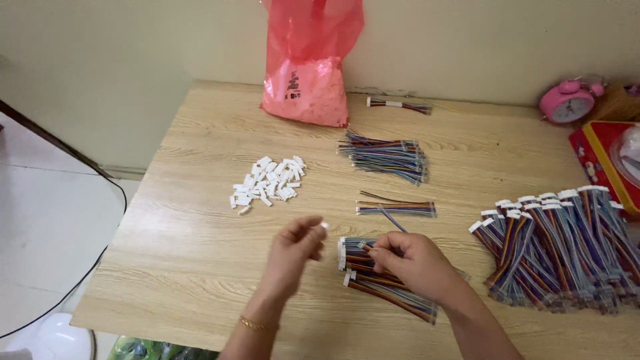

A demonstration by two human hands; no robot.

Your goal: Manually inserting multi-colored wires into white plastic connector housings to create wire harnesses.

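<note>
Pinching a white connector [324, 225], left hand [293, 252] has bare table [193, 247] leftward; right hand [410, 261] grips ribbon wires [380, 283].

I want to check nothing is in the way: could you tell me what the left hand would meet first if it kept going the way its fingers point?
The left hand points up and right; likely the small wire bundle first, though depth is unclear.

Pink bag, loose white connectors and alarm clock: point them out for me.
pink bag [308, 87], head view, on its filled lower half.
white connectors [268, 181], head view, middle of the heap.
alarm clock [567, 103], head view, on its dial.
</note>
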